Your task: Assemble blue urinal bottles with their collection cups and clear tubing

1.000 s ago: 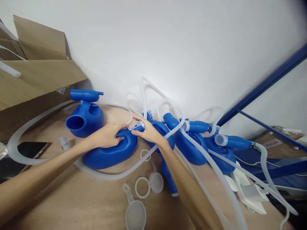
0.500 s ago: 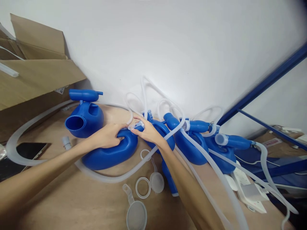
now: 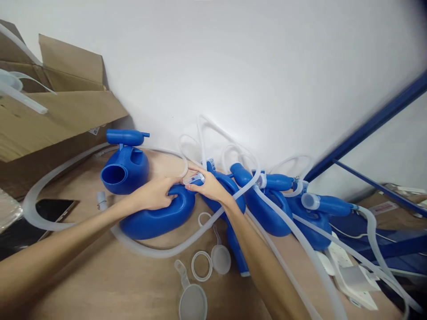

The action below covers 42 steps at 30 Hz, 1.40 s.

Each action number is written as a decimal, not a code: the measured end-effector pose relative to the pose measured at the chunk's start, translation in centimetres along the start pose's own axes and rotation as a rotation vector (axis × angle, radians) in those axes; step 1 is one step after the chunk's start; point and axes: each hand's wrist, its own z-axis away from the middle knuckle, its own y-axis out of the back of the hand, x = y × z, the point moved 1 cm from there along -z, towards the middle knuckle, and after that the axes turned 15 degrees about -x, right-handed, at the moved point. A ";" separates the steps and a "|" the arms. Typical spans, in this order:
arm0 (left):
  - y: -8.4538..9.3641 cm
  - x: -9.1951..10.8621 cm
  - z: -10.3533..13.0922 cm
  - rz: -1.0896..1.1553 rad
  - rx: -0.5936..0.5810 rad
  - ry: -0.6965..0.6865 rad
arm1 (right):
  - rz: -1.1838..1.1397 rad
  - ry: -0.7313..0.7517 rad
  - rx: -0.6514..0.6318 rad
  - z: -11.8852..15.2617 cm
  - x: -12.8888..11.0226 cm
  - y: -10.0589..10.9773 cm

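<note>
A blue plastic bottle (image 3: 160, 222) with a moulded handle lies on its side on the table. My left hand (image 3: 158, 193) is closed round its handle, with the fingertips partly hidden. At the neck end, my right hand (image 3: 210, 184) pinches a whitish translucent cap (image 3: 194, 179) between thumb and fingers; a bit of blue shows beneath it. Below the hands lie two translucent lids with straps, one nearer (image 3: 192, 302) and one farther (image 3: 220, 259), with a white ring (image 3: 202, 266) beside them. A long translucent hose (image 3: 160, 253) curves round the bottle and passes over my right wrist area.
Another blue bottle (image 3: 138, 171) with an open mouth stands at left, a blue urinal-like spout piece (image 3: 125, 137) behind it. Several blue bottles with hoses (image 3: 270, 218) crowd the right, near a white power strip (image 3: 353, 280). A cardboard box (image 3: 73, 113) and black phone-like slab (image 3: 55, 209) are left.
The view has swung slightly, so everything sits a little farther right and lower. Both hands keep the same hold, with the right fingers barely shifted at the cap.
</note>
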 end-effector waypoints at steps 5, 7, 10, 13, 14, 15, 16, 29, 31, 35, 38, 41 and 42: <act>-0.2 -0.1 0.2 -0.006 0.021 0.037 | 0.081 0.051 0.203 0.4 0.6 -1.1; -0.1 0.0 0.3 -0.022 0.024 0.066 | 0.142 0.017 0.327 0.8 0.5 -1.6; 0.0 0.1 0.4 -0.025 0.019 0.099 | 0.235 0.000 0.428 1.6 0.1 -1.8; -0.1 0.0 0.3 -0.014 0.028 0.098 | 0.246 0.043 0.307 2.4 -0.3 -1.4; -0.1 -0.1 0.3 -0.010 0.034 0.090 | 0.242 0.048 0.250 2.6 -0.4 -1.2; -0.2 -0.2 0.3 -0.005 0.039 0.080 | 0.236 0.049 0.208 2.8 -0.4 -1.0; -0.2 -0.2 0.3 -0.003 0.046 0.070 | 0.233 0.045 0.181 3.0 -0.3 -0.8; -0.3 -0.8 -0.4 -0.072 0.031 0.063 | 0.304 -0.024 0.074 2.8 -0.3 0.8; -0.3 -0.9 -0.4 -0.064 0.018 0.059 | 0.309 -0.010 0.047 2.7 -0.4 1.0; -0.1 -0.7 -0.5 -0.035 0.005 0.044 | 0.280 0.026 0.061 3.0 -0.1 0.6; 0.0 -0.4 -0.3 -0.022 0.008 0.042 | 0.266 0.055 0.097 3.2 0.4 -0.2; -0.1 -0.1 0.0 -0.049 0.002 0.087 | 0.246 0.075 0.137 3.2 0.8 -0.9; -0.1 0.0 0.2 -0.060 0.011 0.108 | 0.242 0.081 0.147 3.1 1.0 -1.0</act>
